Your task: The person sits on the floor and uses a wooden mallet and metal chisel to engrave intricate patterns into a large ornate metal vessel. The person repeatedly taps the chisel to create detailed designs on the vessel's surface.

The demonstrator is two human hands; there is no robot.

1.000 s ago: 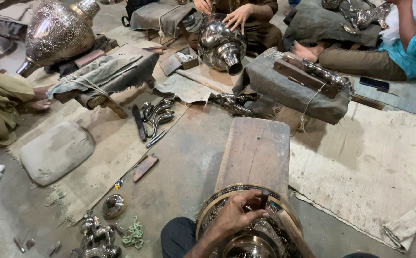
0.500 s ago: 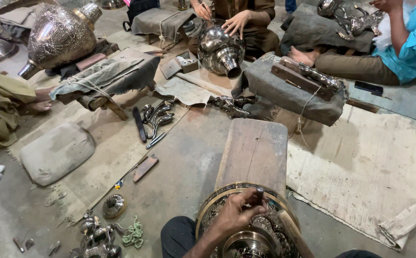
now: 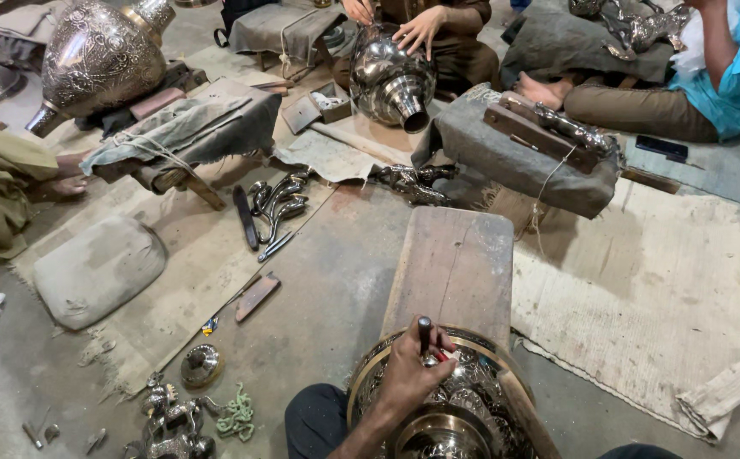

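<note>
One hand (image 3: 408, 374), your left, has its fingers clenched on a punch (image 3: 424, 333) at six o'clock, tip on the embossed vessel (image 3: 472, 399). Your right hand is out of sight. Heavy, stiff, probably slippery metal: steady it by the rim.

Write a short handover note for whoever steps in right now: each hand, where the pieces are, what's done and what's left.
Left hand: gripping a dark punch-like tool, tip down on the embossed metal vessel.
Right hand: out of view.
The vessel sits at the near end of a wooden plank.
Spare curved metal pieces lie on the mat to the left; small fittings lie on the floor nearby.
Done: relief pattern covers the visible surface of the vessel.
Left: how much remains can't be told.
</note>
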